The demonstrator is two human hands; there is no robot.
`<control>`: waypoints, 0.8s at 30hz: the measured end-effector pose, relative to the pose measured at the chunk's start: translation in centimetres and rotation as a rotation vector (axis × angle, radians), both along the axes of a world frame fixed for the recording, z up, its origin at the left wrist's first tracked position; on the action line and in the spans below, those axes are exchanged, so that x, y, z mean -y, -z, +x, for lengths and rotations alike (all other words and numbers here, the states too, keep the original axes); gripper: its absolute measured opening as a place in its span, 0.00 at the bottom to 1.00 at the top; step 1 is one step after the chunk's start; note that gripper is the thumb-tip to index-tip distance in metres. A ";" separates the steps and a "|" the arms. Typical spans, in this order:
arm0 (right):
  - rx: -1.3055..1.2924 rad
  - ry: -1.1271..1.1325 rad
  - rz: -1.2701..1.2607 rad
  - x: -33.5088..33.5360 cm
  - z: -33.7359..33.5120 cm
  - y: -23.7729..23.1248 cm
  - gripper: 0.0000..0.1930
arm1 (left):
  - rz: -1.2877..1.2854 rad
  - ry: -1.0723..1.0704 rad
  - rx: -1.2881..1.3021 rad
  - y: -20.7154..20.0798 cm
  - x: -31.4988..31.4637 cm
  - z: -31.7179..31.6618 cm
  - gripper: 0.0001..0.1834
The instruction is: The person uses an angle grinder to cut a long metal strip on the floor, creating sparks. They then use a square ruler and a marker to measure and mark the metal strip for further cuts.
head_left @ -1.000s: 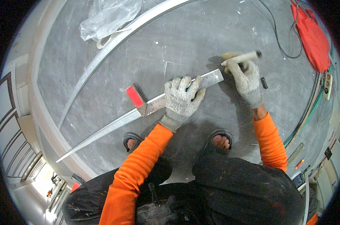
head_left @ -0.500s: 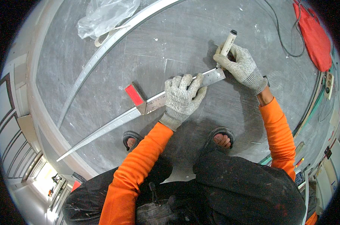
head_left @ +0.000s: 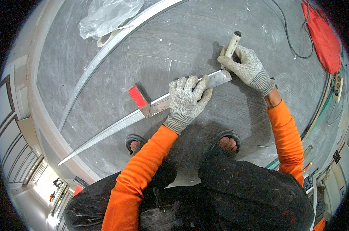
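Note:
My left hand (head_left: 187, 98), in a grey knitted glove, presses over the steel blade of a try square (head_left: 219, 78), its fingers curled across it. The square's red-faced stock (head_left: 138, 97) stands to the left, against a long light metal profile (head_left: 107, 131). That profile runs toward the lower left, and its stretch under the square and my hand is hidden. Gloved as well, my right hand (head_left: 248, 70) grips a white marker (head_left: 233, 44) with a black end pointing up. The marker's lower tip is at the blade's far right end, partly covered by my fingers.
Another long metal profile (head_left: 90, 70) lies farther off on the grey floor, beside a clear plastic bag (head_left: 109, 17). At the far right are a red bag (head_left: 321, 38), a dark cable (head_left: 289, 42) and a socket strip (head_left: 338, 84). My sandalled feet (head_left: 228, 143) are close below the square.
The upper end of the marker has shifted slightly left and my right hand has moved slightly with it. My left hand and the try square stay in place.

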State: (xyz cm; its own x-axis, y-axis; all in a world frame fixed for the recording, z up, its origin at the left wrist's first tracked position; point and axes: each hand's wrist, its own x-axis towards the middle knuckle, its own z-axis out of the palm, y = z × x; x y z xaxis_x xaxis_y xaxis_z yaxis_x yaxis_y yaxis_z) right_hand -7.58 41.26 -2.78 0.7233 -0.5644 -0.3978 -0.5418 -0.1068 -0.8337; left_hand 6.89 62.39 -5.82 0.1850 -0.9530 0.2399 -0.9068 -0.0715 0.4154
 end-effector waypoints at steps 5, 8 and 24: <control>-0.002 -0.010 0.015 0.0 0.0 -0.2 0.22 | -0.015 0.002 0.002 0.0 0.0 0.0 0.26; -0.022 -0.008 0.011 -0.1 0.1 -0.3 0.23 | -0.020 0.003 -0.001 0.0 0.0 0.0 0.26; -0.018 0.009 0.010 -0.1 0.2 -0.5 0.23 | 0.015 0.005 0.009 0.0 -0.1 -0.1 0.27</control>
